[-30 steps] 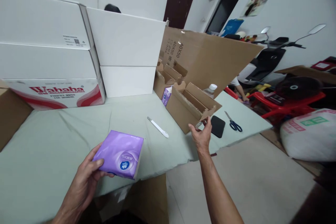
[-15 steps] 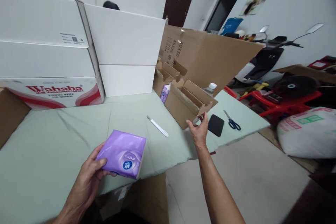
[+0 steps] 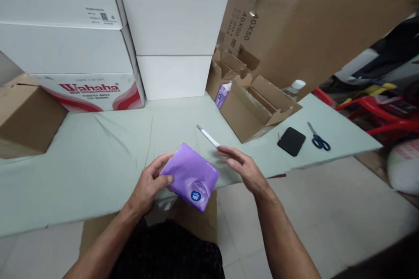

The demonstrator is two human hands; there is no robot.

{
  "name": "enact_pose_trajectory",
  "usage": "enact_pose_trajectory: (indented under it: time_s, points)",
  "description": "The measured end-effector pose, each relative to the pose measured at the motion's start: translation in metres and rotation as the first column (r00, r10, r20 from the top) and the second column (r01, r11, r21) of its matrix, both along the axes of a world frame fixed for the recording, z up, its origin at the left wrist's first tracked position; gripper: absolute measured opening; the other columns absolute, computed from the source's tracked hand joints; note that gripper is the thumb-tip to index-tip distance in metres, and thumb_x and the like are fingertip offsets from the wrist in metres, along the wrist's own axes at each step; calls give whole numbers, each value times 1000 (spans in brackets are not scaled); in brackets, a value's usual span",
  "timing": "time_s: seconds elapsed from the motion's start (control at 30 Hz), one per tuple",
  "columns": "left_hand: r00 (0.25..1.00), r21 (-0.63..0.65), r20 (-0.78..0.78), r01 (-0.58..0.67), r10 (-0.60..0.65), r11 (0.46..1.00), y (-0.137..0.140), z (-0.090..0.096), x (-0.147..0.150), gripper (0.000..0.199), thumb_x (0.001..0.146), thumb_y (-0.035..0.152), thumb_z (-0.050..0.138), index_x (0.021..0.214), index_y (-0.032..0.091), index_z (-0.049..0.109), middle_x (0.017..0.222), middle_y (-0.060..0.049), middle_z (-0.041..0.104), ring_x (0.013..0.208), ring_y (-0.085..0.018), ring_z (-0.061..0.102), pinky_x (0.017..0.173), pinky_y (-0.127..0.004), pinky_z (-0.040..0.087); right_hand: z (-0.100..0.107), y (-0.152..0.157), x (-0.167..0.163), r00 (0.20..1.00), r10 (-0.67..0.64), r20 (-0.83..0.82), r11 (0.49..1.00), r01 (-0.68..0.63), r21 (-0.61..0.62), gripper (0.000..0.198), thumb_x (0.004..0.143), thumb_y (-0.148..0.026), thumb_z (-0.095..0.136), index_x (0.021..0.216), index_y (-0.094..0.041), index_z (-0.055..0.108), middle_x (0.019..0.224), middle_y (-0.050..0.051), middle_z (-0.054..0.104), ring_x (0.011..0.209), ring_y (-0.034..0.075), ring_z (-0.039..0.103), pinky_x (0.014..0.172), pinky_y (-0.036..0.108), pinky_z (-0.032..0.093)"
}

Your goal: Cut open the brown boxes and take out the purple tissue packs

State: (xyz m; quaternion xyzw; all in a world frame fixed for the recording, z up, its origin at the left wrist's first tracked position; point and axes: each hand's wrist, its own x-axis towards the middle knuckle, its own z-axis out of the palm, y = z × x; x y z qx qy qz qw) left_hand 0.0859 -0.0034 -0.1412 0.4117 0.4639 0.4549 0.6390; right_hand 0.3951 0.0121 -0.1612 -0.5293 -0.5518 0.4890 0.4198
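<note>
My left hand grips a purple tissue pack by its left edge, with the thumb on top; the pack is tilted above the table's front edge. To its right, my right hand hovers with fingers stretched out, holding nothing. Its fingertips overlap the near end of a white utility knife in the view; I cannot tell whether they touch it. Beyond that hand stands an open cardboard box. A second purple pack is partly hidden behind this box.
White cartons and a Wahaba-printed carton line the back. A brown box stands at left. Scissors, a black flat object and a capped bottle are at right, before a large cardboard sheet.
My right hand has let go of the cardboard box and moved left towards the purple pack. The pack in my left hand has shifted right. The view has tilted downwards.
</note>
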Motion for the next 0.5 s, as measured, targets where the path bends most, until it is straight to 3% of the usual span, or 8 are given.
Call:
enact_pose_trajectory:
  time_s: [0.1, 0.2, 0.27, 0.37, 0.43, 0.5]
  points:
    - [986, 68, -113, 130, -121, 989, -5, 10, 13, 56, 64, 25, 82, 120, 22, 80, 119, -10, 76, 112, -36, 67, 90, -40, 55, 14, -5, -32, 941, 303, -151, 941, -320, -106, 84, 73, -62, 86, 143, -21, 62, 137, 13, 70, 125, 31, 66, 108, 47, 52]
    - [977, 120, -169, 153, -132, 981, -13, 14, 23, 64, 59, 19, 86, 122, 25, 79, 132, -13, 70, 119, -39, 64, 90, -41, 56, 7, -11, -40, 921, 351, -165, 923, -371, -107, 97, 61, -53, 96, 144, -19, 60, 130, 10, 72, 114, 29, 69, 101, 42, 56]
    - [986, 134, -139, 107, -88, 985, -17, 10, 21, 75, 57, 18, 90, 130, 27, 76, 141, -15, 65, 120, -39, 64, 88, -40, 57, -6, -16, -24, 951, 232, -205, 964, -253, -85, 103, 53, -51, 100, 142, -19, 61, 127, 10, 74, 111, 29, 70, 97, 41, 57]
    - [989, 143, -134, 76, -56, 987, -18, -2, 9, 76, 63, 27, 92, 137, 27, 71, 138, -16, 67, 115, -37, 67, 90, -41, 57, -26, -20, 27, 952, -84, -294, 995, 63, -82, 97, 50, -56, 98, 133, -19, 65, 121, 13, 77, 106, 32, 73, 93, 46, 59]
    - [981, 106, -186, 66, -45, 992, -16, -10, -1, 64, 69, 37, 89, 131, 24, 75, 128, -16, 73, 113, -36, 70, 90, -40, 58, -34, -17, 72, 907, -305, -290, 951, 307, -38, 86, 52, -58, 96, 124, -19, 69, 115, 14, 79, 104, 35, 74, 96, 51, 58]
    - [971, 36, -234, 54, -44, 998, -14, -15, -9, 58, 70, 45, 88, 122, 22, 78, 118, -16, 78, 112, -37, 71, 89, -41, 58, -38, -8, 114, 840, -466, -277, 867, 496, 43, 82, 51, -56, 96, 121, -21, 70, 112, 12, 80, 104, 35, 74, 101, 55, 55]
